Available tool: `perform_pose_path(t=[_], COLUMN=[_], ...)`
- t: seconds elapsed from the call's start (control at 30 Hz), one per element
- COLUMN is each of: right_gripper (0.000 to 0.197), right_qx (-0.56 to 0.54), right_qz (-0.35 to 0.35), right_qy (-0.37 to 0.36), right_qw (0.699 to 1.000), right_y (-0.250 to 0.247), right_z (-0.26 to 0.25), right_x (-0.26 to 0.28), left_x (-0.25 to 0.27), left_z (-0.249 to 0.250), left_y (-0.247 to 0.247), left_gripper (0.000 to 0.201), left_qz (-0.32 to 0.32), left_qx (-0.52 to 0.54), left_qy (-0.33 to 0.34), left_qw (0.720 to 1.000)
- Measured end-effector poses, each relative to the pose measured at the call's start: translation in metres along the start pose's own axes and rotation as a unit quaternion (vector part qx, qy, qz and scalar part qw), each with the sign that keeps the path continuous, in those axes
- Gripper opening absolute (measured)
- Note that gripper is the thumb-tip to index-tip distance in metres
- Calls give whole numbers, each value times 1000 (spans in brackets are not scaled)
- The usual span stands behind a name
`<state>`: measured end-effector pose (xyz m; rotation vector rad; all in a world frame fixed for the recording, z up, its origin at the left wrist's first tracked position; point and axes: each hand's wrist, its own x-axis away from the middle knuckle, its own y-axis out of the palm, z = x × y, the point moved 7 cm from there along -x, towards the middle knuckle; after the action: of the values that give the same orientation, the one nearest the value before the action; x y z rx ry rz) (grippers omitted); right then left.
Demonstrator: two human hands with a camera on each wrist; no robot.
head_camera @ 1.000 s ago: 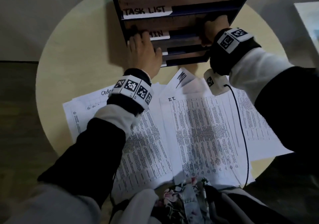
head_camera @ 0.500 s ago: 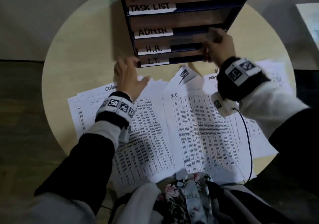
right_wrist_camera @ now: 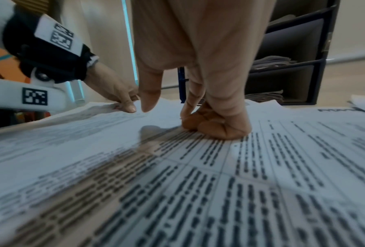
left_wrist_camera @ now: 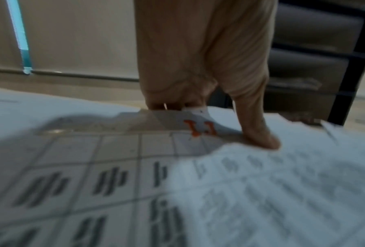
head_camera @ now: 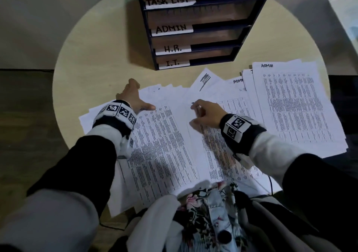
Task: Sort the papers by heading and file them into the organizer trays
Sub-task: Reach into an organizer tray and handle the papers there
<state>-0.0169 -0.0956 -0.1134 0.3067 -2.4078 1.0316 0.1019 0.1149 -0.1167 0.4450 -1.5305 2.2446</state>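
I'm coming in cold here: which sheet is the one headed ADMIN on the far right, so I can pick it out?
Start at the dark organizer at the table's far edge, then drop to the papers fanned out below it. The ADMIN sheet tops the stack right of the right hand. Its heading stands fully readable at its top left; neither hand touches it.

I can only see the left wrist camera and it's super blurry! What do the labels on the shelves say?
Observer: The head view shows the organizer labels. From top to bottom they read TASK LIST, ADMIN, H.R., I.T.
Operator: Where's the other hand?
Observer: The right hand rests on a printed sheet with its fingers curled under.
Operator: Is there a paper heading you can read?
Observer: Yes. At the far right of the table, the top sheet is headed ADMIN.
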Motion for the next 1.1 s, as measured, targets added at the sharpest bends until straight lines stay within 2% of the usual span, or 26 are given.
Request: perform_pose_path(t=[0.1, 0.17, 0.27, 0.37, 0.47, 0.53, 0.6, 0.7, 0.83, 0.9, 0.97, 1.03, 1.1], right_gripper=[42, 41, 38, 29, 29, 37, 52, 70, 84, 91, 95, 95, 91], right_qx=[-51, -71, -147, -189, -208, -191, -109, 18, 155, 167, 150, 134, 133], right_qz=[10, 21, 53, 84, 98, 101, 104, 116, 118, 117, 122, 128, 134], right_qy=[1, 8, 22, 21, 31, 25, 28, 55, 112, 123, 127, 125, 118], right_qw=[999, 997, 988, 978, 973, 976, 988, 992, 974, 971, 973, 975, 975], right_y=[-2, -4, -8, -12, -18, -24, -30, -37, -51, -54, -54, -54, -55], right_z=[4, 9, 21, 34, 43, 47, 49, 52, 60, 65, 67, 67, 65], right_x=[-2, -3, -3, -1, 2, 2, 4, 7, 13, 12, 12, 11, 11], left_x=[2, 4, 6, 9, 10, 12, 16, 21, 26, 30, 35, 41, 46], left_z=[7, 15, 26, 45, 71, 86, 97, 104, 103, 111, 125, 139, 149], left_y=[4, 2, -3, -8, -9, -5, -1, 3, 16, 28, 48, 72, 90], left_gripper=[73, 61, 47, 45, 42, 32, 28, 39, 82, 92, 93, 93, 94], left_qz=[-58, -56, -17, 31, 88, 110, 130, 157, 124, 85, 26, -38, -68], left_qx=[3, -7, -3, -34, -78, -100, -137, -169, -152, -116, -97, -102, -133], left_qy=[5, 27, 56, 85, 112, 129, 140, 126, 106, 129, 171, 206, 223], left_qw=[998, 998, 998, 995, 987, 980, 972, 965, 975, 981, 980, 972, 963])
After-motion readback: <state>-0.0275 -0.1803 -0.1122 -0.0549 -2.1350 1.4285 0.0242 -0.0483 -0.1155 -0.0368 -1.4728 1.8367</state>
